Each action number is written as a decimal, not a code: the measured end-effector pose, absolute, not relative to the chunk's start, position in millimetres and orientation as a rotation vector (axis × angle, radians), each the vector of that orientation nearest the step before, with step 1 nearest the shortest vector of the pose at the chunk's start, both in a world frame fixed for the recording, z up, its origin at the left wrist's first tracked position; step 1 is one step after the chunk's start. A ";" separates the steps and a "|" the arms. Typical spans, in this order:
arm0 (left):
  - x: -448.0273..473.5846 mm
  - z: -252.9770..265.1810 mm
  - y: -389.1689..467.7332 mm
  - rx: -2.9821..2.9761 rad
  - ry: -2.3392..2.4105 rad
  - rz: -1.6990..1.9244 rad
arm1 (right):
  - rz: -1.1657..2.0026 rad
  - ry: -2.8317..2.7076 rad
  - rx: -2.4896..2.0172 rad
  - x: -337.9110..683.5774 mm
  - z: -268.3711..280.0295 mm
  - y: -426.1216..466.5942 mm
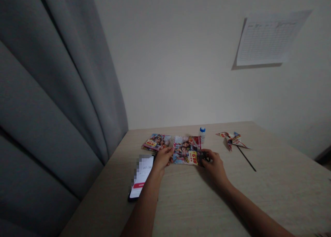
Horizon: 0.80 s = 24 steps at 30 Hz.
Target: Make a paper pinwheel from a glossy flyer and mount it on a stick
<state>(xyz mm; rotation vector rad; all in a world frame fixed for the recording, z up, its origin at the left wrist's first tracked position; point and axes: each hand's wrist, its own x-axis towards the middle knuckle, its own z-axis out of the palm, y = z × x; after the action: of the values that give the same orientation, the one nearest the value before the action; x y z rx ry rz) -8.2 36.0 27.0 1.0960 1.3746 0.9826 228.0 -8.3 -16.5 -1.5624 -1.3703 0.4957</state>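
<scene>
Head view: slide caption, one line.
Left hand and right hand at opposite edges of a printed sheet, pinwheel lying to the right.

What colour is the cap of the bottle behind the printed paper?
The cap is blue, visible in the head view.

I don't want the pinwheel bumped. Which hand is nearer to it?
Right. The right hand is left of the pinwheel, by the right edge of the printed sheet; the left hand is farther off, at the sheet's left edge.

L hand [164, 156] & R hand [214, 164] bare; forearms [148, 202] slim, uncovered, approx. same build.
</scene>
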 end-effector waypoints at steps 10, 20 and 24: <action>-5.4 32.5 24.8 1.187 1.336 0.812 | 0.511 -1.267 -1.493 231.7 -14.0 -8.1; -1.0 37.5 20.6 1.246 1.292 0.702 | 0.473 -1.281 -1.539 230.7 -11.6 -9.0; -1.3 35.5 22.5 1.212 1.356 0.778 | 0.483 -1.292 -1.524 229.5 -12.9 -9.3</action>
<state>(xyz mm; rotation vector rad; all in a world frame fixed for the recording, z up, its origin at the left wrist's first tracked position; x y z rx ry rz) -1.3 22.5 35.5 1.2118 1.3558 0.7780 229.5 -9.3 -12.9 -1.5240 -1.2925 0.4835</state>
